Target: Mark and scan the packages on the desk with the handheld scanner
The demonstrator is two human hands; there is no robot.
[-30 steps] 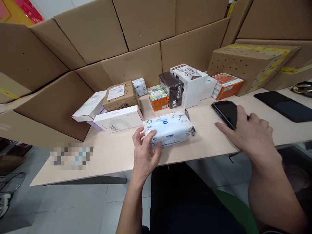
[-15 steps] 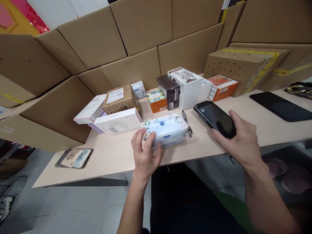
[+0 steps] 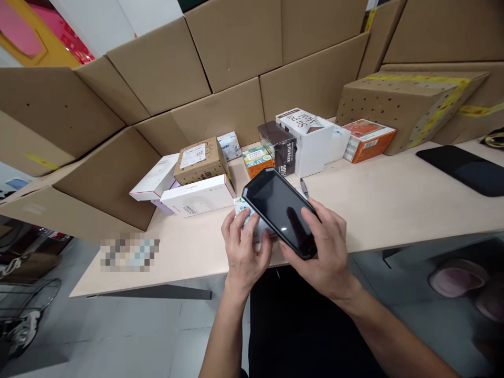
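In the head view, my right hand (image 3: 326, 262) grips a thick black rugged phone (image 3: 275, 207), thumb over its face and fingers along the edge. The phone tilts, its dark screen facing up toward me, and covers most of a white-and-blue tissue pack (image 3: 240, 202) on the table. My left hand (image 3: 244, 254) is curled over the pack's near left part, fingertips on top, thumb beside the phone's lower edge. Behind the phone, the tip of a dark pen (image 3: 304, 188) shows.
A white power bank box (image 3: 197, 198), a brown carton (image 3: 202, 164) and a white box (image 3: 155, 176) stand left. Behind are a dark box (image 3: 279, 139), a white "Super Meal" box (image 3: 307, 139) and an orange box (image 3: 370, 142). Cardboard walls (image 3: 220, 118) enclose the table (image 3: 378, 205).
My right hand has brought the phone leftward from the right side of the table to over the tissue pack. My left hand stays on the pack. The view has shifted slightly.
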